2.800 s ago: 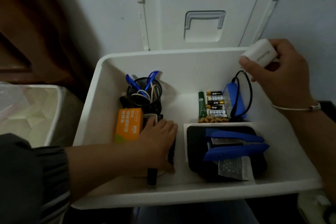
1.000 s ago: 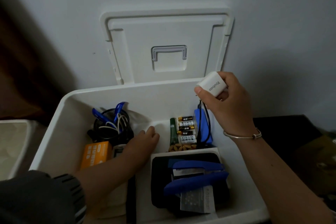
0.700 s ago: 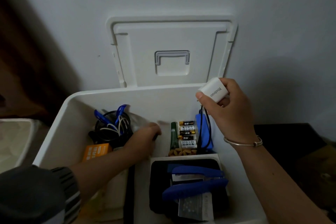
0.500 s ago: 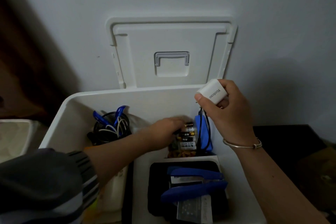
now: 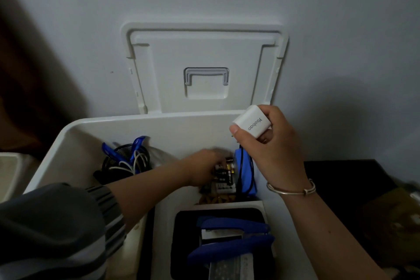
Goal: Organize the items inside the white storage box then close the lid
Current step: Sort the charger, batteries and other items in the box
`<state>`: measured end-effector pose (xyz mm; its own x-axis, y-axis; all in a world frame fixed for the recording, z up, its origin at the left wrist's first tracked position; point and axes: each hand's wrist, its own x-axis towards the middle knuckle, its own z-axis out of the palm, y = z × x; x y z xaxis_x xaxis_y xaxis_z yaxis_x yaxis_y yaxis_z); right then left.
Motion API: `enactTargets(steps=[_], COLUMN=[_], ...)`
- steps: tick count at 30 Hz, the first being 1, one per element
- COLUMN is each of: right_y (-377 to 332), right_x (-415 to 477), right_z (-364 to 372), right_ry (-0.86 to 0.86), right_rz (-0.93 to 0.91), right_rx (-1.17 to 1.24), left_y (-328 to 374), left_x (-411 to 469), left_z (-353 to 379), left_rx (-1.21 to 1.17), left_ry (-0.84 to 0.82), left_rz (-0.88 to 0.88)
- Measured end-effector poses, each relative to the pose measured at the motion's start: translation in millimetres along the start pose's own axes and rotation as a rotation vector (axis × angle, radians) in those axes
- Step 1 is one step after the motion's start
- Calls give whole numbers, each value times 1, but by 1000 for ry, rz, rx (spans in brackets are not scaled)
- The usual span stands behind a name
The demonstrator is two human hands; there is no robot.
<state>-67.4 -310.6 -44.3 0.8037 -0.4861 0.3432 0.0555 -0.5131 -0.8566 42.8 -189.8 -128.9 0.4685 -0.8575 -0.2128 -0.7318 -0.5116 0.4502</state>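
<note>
Two hands are busy: my right hand (image 5: 272, 145) pinches the small charger (image 5: 251, 121) by its smooth, hard sides over the back corner of the white box (image 5: 181, 129), and I think it is light and slippery, while my left hand (image 5: 202, 170) is at the batteries (image 5: 223, 173), too blurry to tell its grip.

Left hand (image 5: 204, 169) blurred, batteries (image 5: 223, 174) partly hidden — box (image 5: 159, 118) front cropped

I am seeing the storage box (image 5: 172, 130) and its lid (image 5: 204, 52) looking like smooth, matt white plastic; at three o'clock the charger (image 5: 252, 124) is showing glossy plastic, at four o'clock the bracelet (image 5: 291, 191) shining metal.
</note>
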Motion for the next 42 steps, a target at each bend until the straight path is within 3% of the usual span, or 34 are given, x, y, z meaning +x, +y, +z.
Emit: enactTargets(steps=[3,11,15,19,25,30,34,42], right_y=[0,-1,-1,-1,-2,-2,-2,-2], right_x=[0,-1,0,0,-1,-1,-1,-1], right_z=[0,-1,-1,-1,-1,-1,-2,-2], right_ry=[8,0,7,7,11,-5,-17,-8], right_rz=[6,18,20,18,15,14,13,15], right_rx=[-2,7,6,14,30,39,43,26], left_y=[-4,-17,-7,7,11,5,-4,-9], left_x=[-2,-3,0,10,16,10,5,-9], left_z=[2,-1,5,23,36,41,36,32], left_rx=[-37,15,-68,62,276,276,256,207], left_ry=[117,224,67,-90,-115,-12,105,-68], left_rz=[-72,-330,-353,-381,-288,-292,-147,53])
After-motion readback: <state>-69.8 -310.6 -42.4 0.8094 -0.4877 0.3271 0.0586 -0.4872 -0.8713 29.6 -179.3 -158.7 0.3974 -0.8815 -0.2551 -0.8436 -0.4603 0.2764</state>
